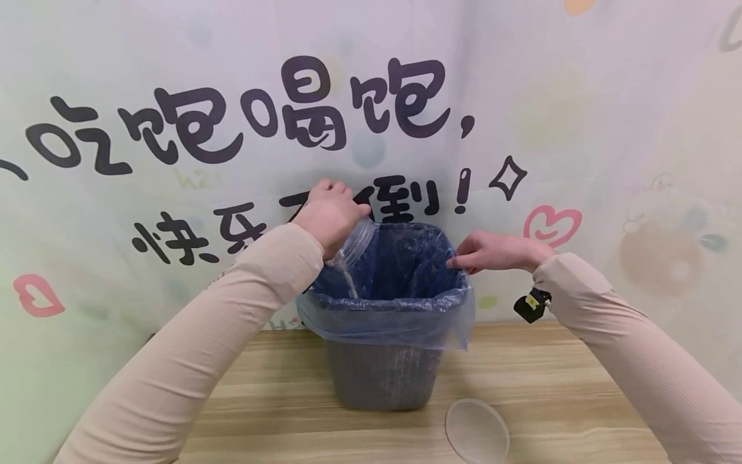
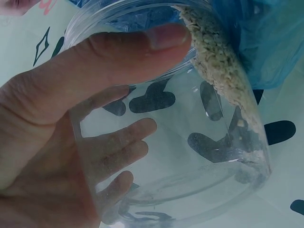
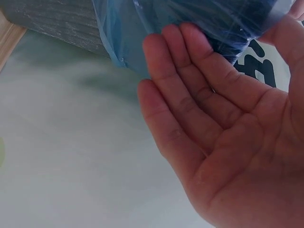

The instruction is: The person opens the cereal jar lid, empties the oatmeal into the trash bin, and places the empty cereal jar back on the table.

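My left hand (image 1: 333, 216) grips a clear plastic jar (image 1: 358, 241), tilted with its mouth over the left side of a grey trash bin (image 1: 382, 380). In the left wrist view, pale, crumbly flakes (image 2: 216, 57) lie along the jar's lower wall near its mouth, and the thumb curls over the jar. Some of this material falls from the mouth into the bin. A blue plastic bag (image 1: 388, 322) lines the bin and folds over its rim. On the right, my right hand (image 1: 493, 251) holds the bin's bag-covered rim, thumb on the inner side, fingers outside.
A round translucent lid (image 1: 477, 430) lies on the wood-grain table (image 1: 278, 393), in front of the bin to the right. Close behind stands a pale backdrop (image 1: 551, 109) printed with dark characters and pink hearts. A small black device (image 1: 532, 305) hangs under the right wrist.
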Demonstrator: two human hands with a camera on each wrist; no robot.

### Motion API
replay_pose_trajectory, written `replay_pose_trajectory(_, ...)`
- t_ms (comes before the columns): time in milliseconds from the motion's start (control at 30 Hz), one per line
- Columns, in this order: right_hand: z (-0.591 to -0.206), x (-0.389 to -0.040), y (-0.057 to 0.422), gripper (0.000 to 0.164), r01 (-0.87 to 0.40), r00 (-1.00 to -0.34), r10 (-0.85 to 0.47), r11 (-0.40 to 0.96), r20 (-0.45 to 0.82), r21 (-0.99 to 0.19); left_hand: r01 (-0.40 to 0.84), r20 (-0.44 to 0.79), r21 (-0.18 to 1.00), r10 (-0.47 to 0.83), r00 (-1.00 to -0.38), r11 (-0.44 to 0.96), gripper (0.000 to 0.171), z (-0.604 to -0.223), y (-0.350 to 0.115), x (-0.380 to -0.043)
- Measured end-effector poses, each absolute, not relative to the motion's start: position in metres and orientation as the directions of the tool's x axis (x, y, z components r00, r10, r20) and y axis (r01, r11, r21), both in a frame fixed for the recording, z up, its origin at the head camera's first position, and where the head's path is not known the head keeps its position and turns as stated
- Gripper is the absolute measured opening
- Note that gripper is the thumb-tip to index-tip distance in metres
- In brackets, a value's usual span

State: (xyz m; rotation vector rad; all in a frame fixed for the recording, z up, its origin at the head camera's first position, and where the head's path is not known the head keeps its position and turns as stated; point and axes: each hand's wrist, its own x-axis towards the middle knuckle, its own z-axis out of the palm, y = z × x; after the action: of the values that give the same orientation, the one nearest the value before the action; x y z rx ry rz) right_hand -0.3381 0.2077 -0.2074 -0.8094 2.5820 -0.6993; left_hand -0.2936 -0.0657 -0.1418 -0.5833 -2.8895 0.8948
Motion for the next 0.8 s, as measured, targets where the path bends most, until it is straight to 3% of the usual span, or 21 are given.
replay_pose_trajectory(800, -0.2086, -0.3381, 0.2089, 0.027, -0.422, -0.783, -0.597, 0.716, -0.174, -0.556, 0.364, -0.049, -0.534, 0.402, -0.915, 0.763, 0.091, -0.1419, -0.067, -0.2958)
